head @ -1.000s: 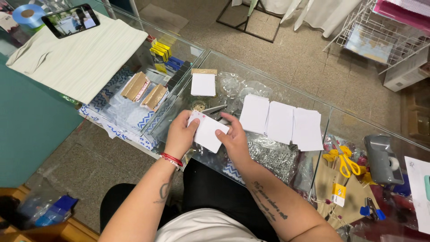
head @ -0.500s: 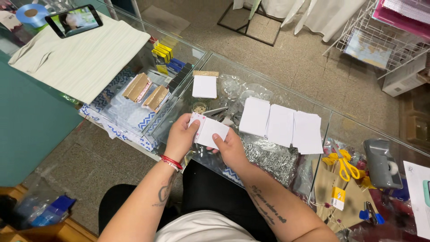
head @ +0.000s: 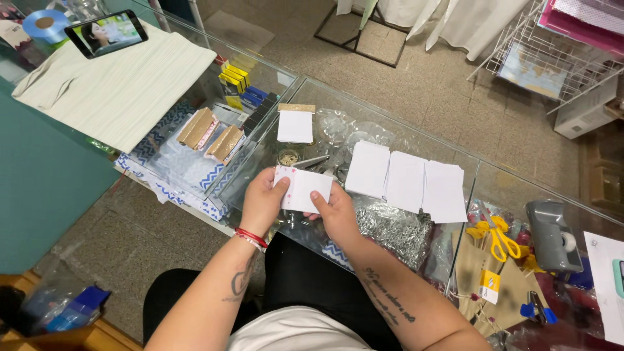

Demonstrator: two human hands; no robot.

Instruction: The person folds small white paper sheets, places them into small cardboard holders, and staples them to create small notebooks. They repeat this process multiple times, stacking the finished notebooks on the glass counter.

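Two hands hold one small white card (head: 304,191) between them, just above the glass tabletop (head: 416,140) and close to the person's body. The left hand (head: 263,201) pinches the card's left edge, thumb on top and fingers curled beneath; the right hand (head: 338,211) grips its lower right corner in the same way. The card is held roughly flat and tilted slightly, with small pinkish marks along its top left edge.

Just beyond the card, three white sheets (head: 406,182) lie side by side on the glass, overlapping a little. Farther back rests another white card with a gold strip on top (head: 295,123), and near it a small round container (head: 288,156) and a silvery pen-like tool (head: 311,162). A heap of silver chain (head: 390,227) sits under the glass to the right of the hands. Yellow-handled scissors (head: 497,237) and a grey tape dispenser (head: 552,234) lie well to the right. To the far left, a phone (head: 106,34) leans by a blue ribbon roll (head: 44,24), beside a pale striped cloth (head: 117,91).
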